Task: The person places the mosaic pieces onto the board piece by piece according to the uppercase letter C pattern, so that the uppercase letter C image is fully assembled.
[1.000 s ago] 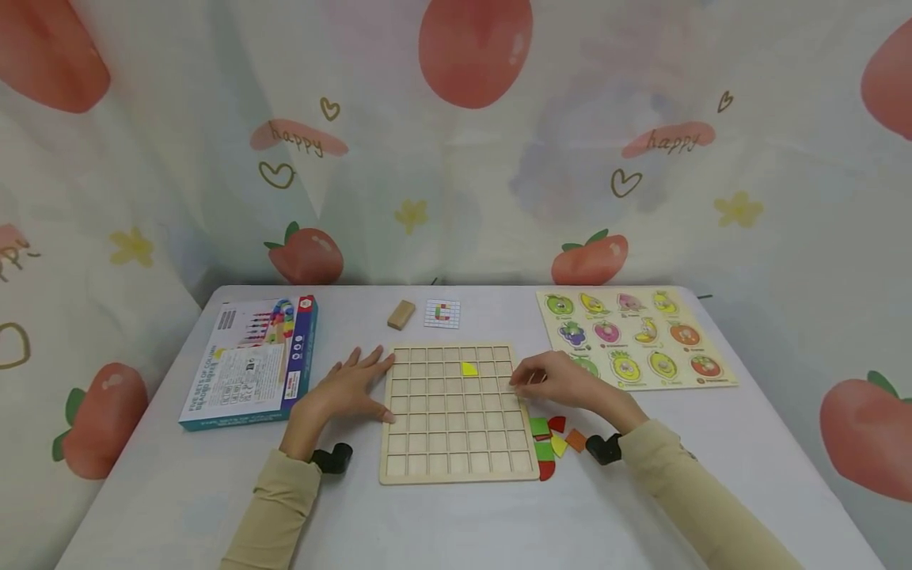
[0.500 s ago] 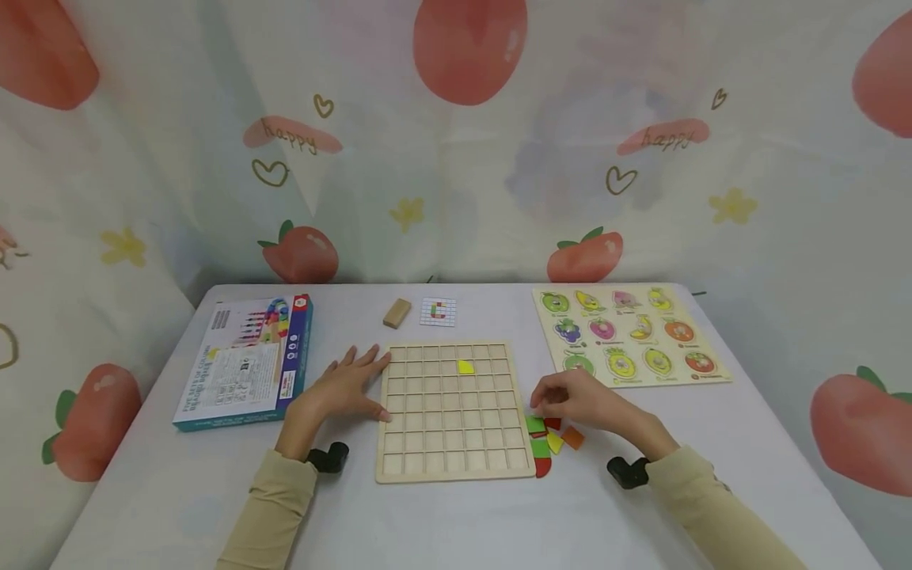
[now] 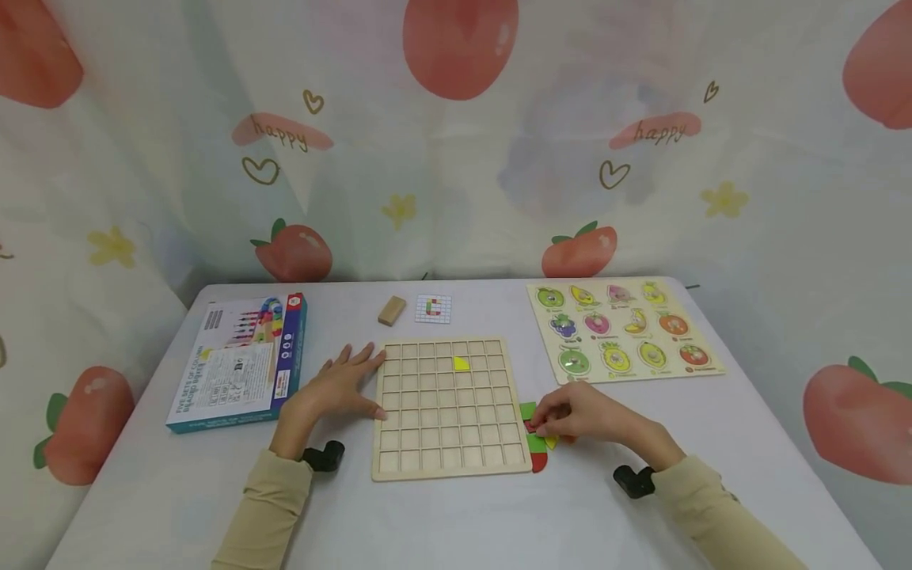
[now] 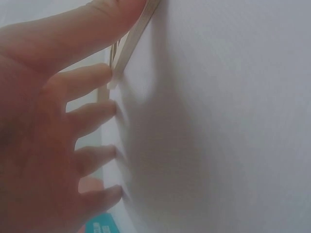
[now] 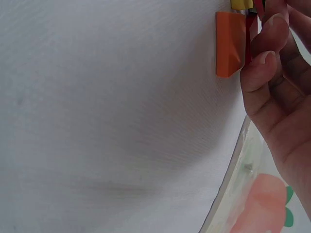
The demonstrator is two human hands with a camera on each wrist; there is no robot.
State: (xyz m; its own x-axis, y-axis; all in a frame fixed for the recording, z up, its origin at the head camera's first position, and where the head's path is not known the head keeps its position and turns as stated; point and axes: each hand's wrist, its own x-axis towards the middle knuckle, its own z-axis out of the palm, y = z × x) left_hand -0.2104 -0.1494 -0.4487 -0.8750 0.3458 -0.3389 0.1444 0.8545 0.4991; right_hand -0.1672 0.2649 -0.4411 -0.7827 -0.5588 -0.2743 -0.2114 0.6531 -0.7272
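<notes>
A wooden grid board (image 3: 447,467) lies on the table with a yellow quarter-round tile (image 3: 461,363) in one of its upper cells. My left hand (image 3: 342,385) is spread, its fingertips and thumb at the board's left edge; the left wrist view shows the fingers straight. Beyond the board's right edge, my right hand (image 3: 580,412) reaches into a small pile of tiles. Its curled fingers pinch at a red tile (image 3: 530,427) between green tiles (image 3: 537,443). An orange tile (image 5: 230,43) and a yellow tile (image 5: 241,4) lie beside the fingers, partly hidden in the head view.
A small pattern card (image 3: 433,309) and a wooden block (image 3: 392,310) lie behind the board. A boxed set (image 3: 235,364) is at the left, and a fruit picture board (image 3: 627,332) at the back right. Another red tile (image 3: 539,461) lies by the board's lower right corner.
My right hand has moved from the board's right edge down and right onto the tile pile, covering part of it. The green tiles have spread slightly. My left hand keeps its place by the board.
</notes>
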